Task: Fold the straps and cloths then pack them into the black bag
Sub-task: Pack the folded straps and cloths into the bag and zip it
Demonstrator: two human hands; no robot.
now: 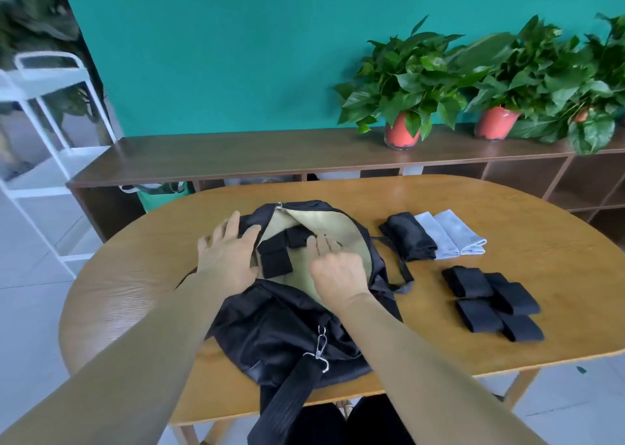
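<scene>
My wooden counter [135, 275] holds the open black bag [280, 329]. Right of it I see a black cloth [407, 236], grey cloths [449, 233] and folded straps [468, 282].

Bright, even light; soft sheen on the tabletop [507, 214]. Wide-angle distortion bends the edges; the white rack [37, 173] is blurred.

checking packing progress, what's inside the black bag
Two folded black straps lie on the tan lining of the black bag. The right hand covers part of the interior; anything under it is hidden.
</scene>
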